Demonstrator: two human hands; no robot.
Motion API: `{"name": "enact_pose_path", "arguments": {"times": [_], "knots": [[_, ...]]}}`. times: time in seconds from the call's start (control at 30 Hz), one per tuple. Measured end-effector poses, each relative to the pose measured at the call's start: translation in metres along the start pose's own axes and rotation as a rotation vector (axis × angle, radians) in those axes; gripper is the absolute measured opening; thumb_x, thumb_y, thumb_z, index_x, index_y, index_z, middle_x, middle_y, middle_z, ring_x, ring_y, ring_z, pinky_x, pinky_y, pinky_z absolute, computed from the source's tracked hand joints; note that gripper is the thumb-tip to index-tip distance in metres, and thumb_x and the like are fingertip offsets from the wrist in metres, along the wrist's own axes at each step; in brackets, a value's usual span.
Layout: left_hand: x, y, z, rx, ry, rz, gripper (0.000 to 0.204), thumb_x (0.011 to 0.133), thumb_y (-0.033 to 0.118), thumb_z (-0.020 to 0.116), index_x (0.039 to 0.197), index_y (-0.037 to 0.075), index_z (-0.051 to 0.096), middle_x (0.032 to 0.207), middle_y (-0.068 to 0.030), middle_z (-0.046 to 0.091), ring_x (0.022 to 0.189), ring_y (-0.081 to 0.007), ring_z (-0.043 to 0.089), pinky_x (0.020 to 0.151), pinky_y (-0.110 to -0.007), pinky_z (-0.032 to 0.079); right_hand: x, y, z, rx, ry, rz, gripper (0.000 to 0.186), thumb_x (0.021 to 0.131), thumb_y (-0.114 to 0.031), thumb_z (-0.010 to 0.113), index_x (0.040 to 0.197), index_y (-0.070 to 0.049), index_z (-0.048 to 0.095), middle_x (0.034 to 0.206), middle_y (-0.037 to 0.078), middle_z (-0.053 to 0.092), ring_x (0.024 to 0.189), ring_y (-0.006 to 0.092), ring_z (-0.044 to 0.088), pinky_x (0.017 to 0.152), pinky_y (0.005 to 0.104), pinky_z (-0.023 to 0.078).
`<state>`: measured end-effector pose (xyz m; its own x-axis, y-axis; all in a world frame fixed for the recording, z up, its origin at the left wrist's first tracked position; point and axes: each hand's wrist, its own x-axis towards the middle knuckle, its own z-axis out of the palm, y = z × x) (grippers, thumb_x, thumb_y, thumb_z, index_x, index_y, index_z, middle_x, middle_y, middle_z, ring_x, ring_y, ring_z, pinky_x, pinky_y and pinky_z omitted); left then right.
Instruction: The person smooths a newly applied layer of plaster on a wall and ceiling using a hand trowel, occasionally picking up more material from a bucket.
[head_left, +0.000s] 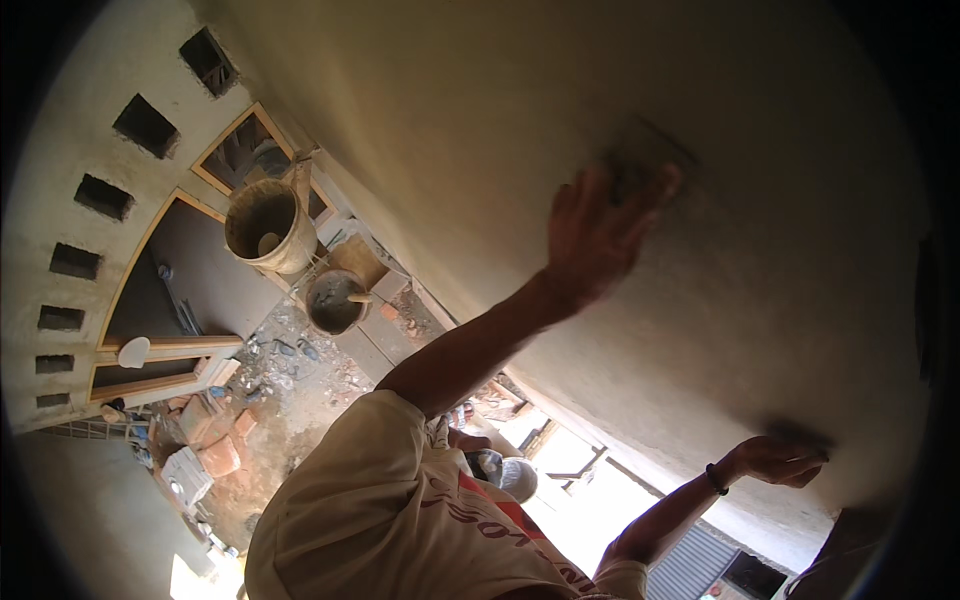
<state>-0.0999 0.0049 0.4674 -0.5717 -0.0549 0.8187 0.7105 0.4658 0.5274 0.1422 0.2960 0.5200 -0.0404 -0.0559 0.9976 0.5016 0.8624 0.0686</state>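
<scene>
My left hand (605,230) is raised against the grey plastered wall (780,240), its fingers closed round a dark flat trowel-like tool (668,140). That tool lies close to the wall surface, and motion smears its outline. Lower and to the right, my right hand (780,462) is near the same wall, a dark band on its wrist. Its fingers are curled together. A blurred dark patch shows beside them, and I cannot make out whether it is a held thing or a shadow.
To the left stand a tall stained bucket (290,240) and a basin (337,325) of grey mix with a handle sticking out. Bricks (220,457) and rubble (290,375) lie on the floor. Beyond are wooden frames (165,345) and a wall with several square holes (75,262).
</scene>
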Motion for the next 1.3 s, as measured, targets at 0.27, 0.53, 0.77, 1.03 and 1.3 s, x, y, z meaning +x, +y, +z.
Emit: {"name": "enact_pose_path", "arguments": {"times": [0.27,0.53,0.77,1.03,1.3], "knots": [[-0.08,-0.044,0.022,-0.146,0.138,-0.544,0.052,0.092,0.008,0.056,0.143,0.012,0.051,0.089,-0.0151,0.056,0.071,-0.0329,0.059,0.065,-0.044,0.053,-0.016,0.019,0.018,0.009,-0.027,-0.1,0.057,0.107,-0.044,0.034,0.151,-0.008,0.04,0.131,0.029,0.043,0.112,0.0372,0.05,0.086,0.0489,0.047],[0.073,-0.003,-0.03,-0.07,0.207,-0.238,0.048,0.089,0.013,0.061,0.136,0.021,0.06,0.096,-0.0153,0.06,0.075,-0.0301,0.062,0.061,-0.041,0.054,-0.018,0.016,0.011,-0.115,-0.068,-0.125,0.057,0.108,-0.04,0.029,0.151,-0.003,0.037,0.142,0.03,0.037,0.129,0.0433,0.038,0.101,0.0558,0.037],[-0.038,-0.002,0.014,-0.115,0.208,-0.377,0.053,0.088,0.006,0.061,0.139,0.022,0.057,0.09,-0.0164,0.059,0.077,-0.0345,0.063,0.062,-0.046,0.053,-0.022,0.014,0.018,-0.055,-0.025,-0.2,0.058,0.107,-0.037,0.03,0.149,0.002,0.038,0.151,0.03,0.034,0.137,0.0458,0.031,0.108,0.0603,0.026],[-0.01,-0.133,-0.009,-0.079,0.355,-0.674,0.044,0.095,0.014,0.056,0.139,0.014,0.056,0.092,-0.0204,0.063,0.081,-0.0352,0.065,0.071,-0.044,0.053,-0.022,0.024,0.016,-0.068,0.007,-0.297,0.057,0.107,-0.038,0.031,0.151,-0.001,0.036,0.153,0.028,0.032,0.141,0.0429,0.028,0.111,0.0592,0.024],[-0.017,-0.032,0.001,-0.078,0.154,-0.375,0.054,0.087,0.01,0.063,0.138,0.025,0.058,0.099,-0.0146,0.058,0.086,-0.0343,0.063,0.075,-0.045,0.055,-0.027,0.031,0.009,-0.12,-0.05,-0.207,0.059,0.107,-0.04,0.027,0.151,-0.002,0.035,0.154,0.027,0.03,0.143,0.0419,0.023,0.112,0.0587,0.023]]}}
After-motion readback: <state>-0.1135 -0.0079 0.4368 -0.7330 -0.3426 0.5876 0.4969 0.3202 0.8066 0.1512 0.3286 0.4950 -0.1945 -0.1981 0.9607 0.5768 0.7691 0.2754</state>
